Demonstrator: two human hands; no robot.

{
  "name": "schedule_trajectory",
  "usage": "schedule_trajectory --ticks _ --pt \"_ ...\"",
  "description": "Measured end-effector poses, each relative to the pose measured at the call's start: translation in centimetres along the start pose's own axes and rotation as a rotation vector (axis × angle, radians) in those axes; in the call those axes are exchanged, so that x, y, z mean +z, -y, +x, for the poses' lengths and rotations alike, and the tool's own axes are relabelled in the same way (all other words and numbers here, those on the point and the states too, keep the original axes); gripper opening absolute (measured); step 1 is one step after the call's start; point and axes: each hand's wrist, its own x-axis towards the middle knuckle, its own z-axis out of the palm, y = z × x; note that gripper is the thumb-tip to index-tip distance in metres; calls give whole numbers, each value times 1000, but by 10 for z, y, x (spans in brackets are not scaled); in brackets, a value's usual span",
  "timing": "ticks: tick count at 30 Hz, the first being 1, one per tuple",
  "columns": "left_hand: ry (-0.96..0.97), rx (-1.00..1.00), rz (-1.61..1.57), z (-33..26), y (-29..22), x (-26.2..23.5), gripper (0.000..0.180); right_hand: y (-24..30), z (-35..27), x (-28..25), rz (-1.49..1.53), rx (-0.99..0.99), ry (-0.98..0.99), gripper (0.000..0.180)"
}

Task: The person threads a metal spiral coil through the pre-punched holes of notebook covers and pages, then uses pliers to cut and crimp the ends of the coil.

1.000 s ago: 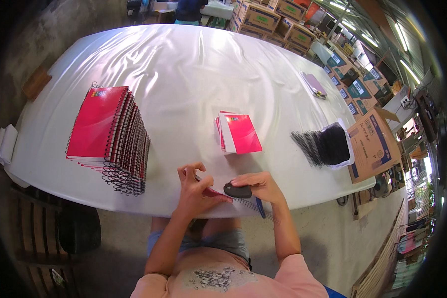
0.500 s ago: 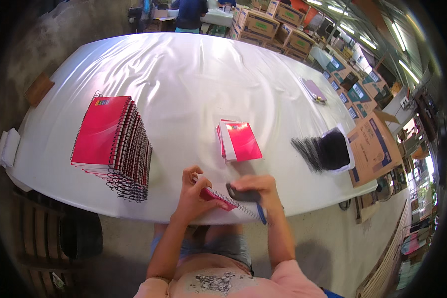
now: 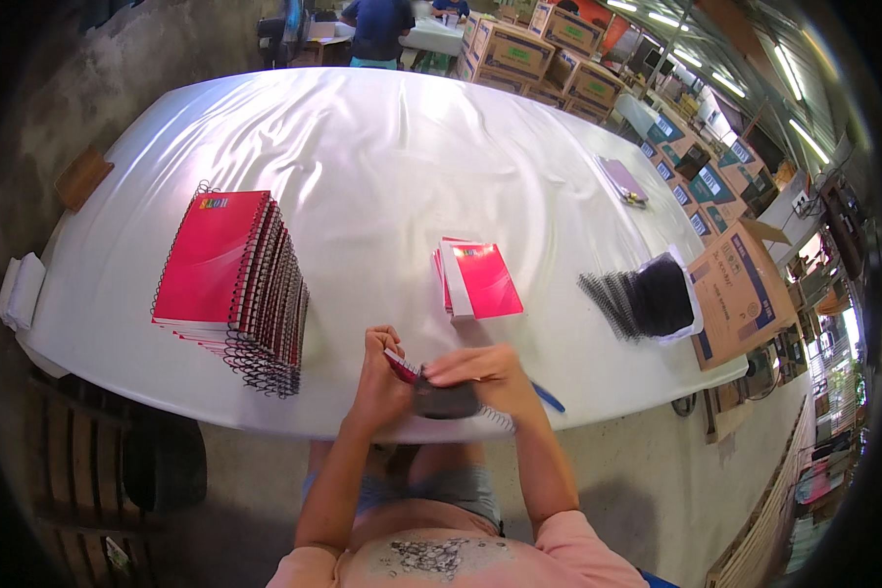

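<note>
My left hand point(image 3: 378, 390) pinched a red notebook point(image 3: 400, 367) near my edge of the table point(image 3: 363, 235), while my right hand point(image 3: 490, 376) held a black block point(image 3: 446, 400) beside it, a spiral coil point(image 3: 498, 418) trailing rightward.

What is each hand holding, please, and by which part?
The left hand grips a red notebook, but where exactly is hidden; the right hand holds a dark rounded block from above, by its far edge.

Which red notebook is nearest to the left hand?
The partly hidden notebook gripped in the left hand. The others lie apart: a tall coil-bound stack at left and a low pile at centre.
</note>
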Motion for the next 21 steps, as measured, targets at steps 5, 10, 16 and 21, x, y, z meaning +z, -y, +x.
schedule_trajectory --ticks 5,10,16,21 --pt "64 281 249 0 -9 -1 87 0 3 4 233 74 -69 46" --pt "85 306 229 -5 -16 3 83 -9 3 7 -16 144 -33 38" --pt "36 188 20 -12 0 -3 35 -20 -43 -53 -418 265 -559 36" --pt "83 35 -110 -12 -20 -4 20 -52 -111 -88 -1064 459 -593 44"
